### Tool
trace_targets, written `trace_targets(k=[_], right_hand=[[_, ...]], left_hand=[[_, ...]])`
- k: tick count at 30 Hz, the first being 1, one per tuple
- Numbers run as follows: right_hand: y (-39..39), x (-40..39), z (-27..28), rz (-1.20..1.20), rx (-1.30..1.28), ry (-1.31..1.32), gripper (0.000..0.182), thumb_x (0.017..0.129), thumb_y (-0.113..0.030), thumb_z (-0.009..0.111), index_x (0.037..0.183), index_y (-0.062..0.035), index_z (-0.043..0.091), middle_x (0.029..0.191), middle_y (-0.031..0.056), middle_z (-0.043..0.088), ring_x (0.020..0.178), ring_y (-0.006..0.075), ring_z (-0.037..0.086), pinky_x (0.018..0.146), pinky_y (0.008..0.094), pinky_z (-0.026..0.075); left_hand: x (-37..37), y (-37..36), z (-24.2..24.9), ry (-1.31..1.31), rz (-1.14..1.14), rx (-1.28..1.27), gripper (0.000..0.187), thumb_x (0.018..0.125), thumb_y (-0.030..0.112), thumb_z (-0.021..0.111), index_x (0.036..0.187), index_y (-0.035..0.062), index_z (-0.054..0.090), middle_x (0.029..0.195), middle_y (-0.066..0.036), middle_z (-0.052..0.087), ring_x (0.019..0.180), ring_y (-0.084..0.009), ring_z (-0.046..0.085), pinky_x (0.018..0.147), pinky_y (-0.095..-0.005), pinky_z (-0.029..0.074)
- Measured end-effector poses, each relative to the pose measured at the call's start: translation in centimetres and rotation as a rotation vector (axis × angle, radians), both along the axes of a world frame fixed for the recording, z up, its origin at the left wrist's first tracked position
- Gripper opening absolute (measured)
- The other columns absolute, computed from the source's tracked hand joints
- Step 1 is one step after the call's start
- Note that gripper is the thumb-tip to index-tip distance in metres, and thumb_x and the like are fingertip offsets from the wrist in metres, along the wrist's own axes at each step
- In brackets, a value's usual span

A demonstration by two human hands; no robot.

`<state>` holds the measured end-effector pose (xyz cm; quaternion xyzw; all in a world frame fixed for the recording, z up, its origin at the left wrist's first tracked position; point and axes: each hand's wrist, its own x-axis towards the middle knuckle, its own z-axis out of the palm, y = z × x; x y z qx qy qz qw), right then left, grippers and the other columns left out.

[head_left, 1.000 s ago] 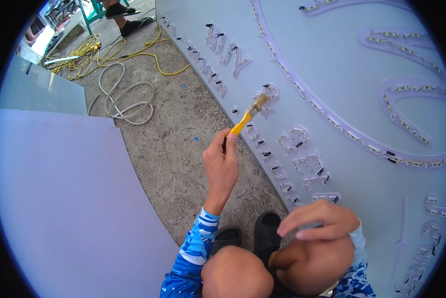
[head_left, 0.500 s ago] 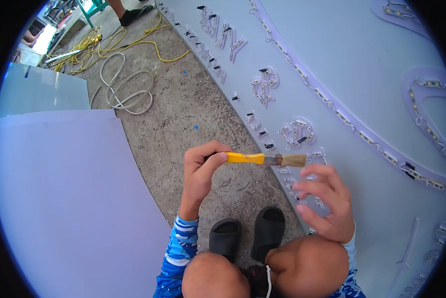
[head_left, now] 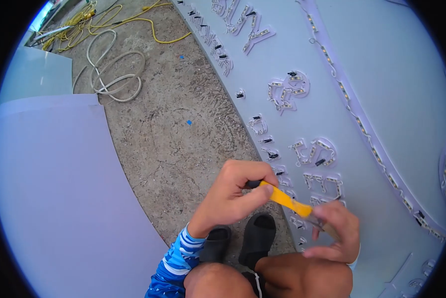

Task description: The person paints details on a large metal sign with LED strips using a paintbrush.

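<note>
A paintbrush with a yellow handle (head_left: 285, 199) is held tilted, its brush end lower and to the right. My left hand (head_left: 235, 191) is closed around the handle's dark rear end. At the other end, my right hand (head_left: 338, 231) has its fingers bent around the metal collar and bristles, which they mostly cover; its thumb sits apart, lower down. Below and beside the brush is a pale panel (head_left: 382, 64) bearing raised letters (head_left: 325, 186) lined with small LED modules and thin wires.
On the left lies a large pale sheet (head_left: 59, 198). Coiled white hose (head_left: 138, 82) and yellow cord (head_left: 158, 40) rest on the concrete floor (head_left: 163, 149). A long curved strip with LED modules (head_left: 359, 124) crosses the panel. My black slides (head_left: 259, 238) are close to the panel edge.
The brush has moved lower and swung from level to tilted down at the right. My right hand, previously spread beside the bristles, is now around the brush end. The view has shifted.
</note>
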<state>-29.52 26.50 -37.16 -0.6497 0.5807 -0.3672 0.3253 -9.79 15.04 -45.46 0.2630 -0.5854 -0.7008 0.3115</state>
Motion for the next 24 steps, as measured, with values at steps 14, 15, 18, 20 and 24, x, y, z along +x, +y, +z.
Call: trace_targets(k=[14, 15, 18, 20, 24], right_hand=[[1.0, -4.3, 1.3, -0.012, -0.097, 0.075, 0.037, 0.096, -0.033, 0.054, 0.082, -0.0021, 0.067, 0.055, 0.0087, 0.059, 0.041, 0.0136, 0.054, 0.04, 0.0264, 0.045], [1.1, -4.3, 1.2, -0.058, -0.075, 0.013, 0.036, 0.094, -0.032, 0.059, 0.082, -0.0005, 0.071, 0.055, 0.0084, 0.056, 0.043, 0.0161, 0.054, 0.041, 0.0286, 0.044], [0.8, -4.3, 0.8, -0.056, -0.05, -0.017, 0.035, 0.094, -0.031, 0.06, 0.083, 0.0008, 0.07, 0.056, 0.0103, 0.057, 0.044, 0.0163, 0.055, 0.042, 0.0288, 0.045], [0.4, -3.9, 0.3, -0.056, -0.076, -0.024, 0.034, 0.093, -0.029, 0.06, 0.082, 0.0014, 0.07, 0.056, 0.0106, 0.057, 0.043, 0.0161, 0.054, 0.041, 0.0286, 0.045], [0.2, -4.2, -0.9, -0.021, -0.186, -0.057, 0.031, 0.091, -0.025, 0.061, 0.081, 0.0033, 0.071, 0.056, 0.0107, 0.057, 0.042, 0.0158, 0.053, 0.039, 0.0274, 0.044]], left_hand=[[-8.7, -4.7, -1.5, -0.005, 0.429, -0.384, 0.052, 0.085, 0.012, 0.066, 0.131, -0.0029, 0.048, 0.095, -0.011, 0.052, 0.071, -0.0179, 0.046, 0.063, -0.03, 0.042], [-8.8, -4.5, -1.3, -0.02, 0.46, -0.387, 0.053, 0.084, 0.011, 0.067, 0.132, -0.0037, 0.047, 0.095, -0.011, 0.053, 0.071, -0.0184, 0.047, 0.063, -0.0299, 0.043], [-9.0, -4.7, -1.4, -0.039, 0.475, -0.413, 0.055, 0.084, 0.011, 0.067, 0.132, -0.0047, 0.046, 0.096, -0.013, 0.053, 0.074, -0.0198, 0.051, 0.063, -0.0303, 0.044], [-9.2, -4.9, -1.6, -0.04, 0.457, -0.433, 0.055, 0.083, 0.011, 0.068, 0.132, -0.0048, 0.046, 0.098, -0.014, 0.054, 0.076, -0.0208, 0.053, 0.064, -0.0307, 0.045], [-9.4, -5.4, -1.6, -0.053, 0.502, -0.526, 0.051, 0.082, 0.01, 0.068, 0.127, -0.0045, 0.05, 0.101, -0.016, 0.056, 0.083, -0.0258, 0.058, 0.068, -0.0336, 0.048]])
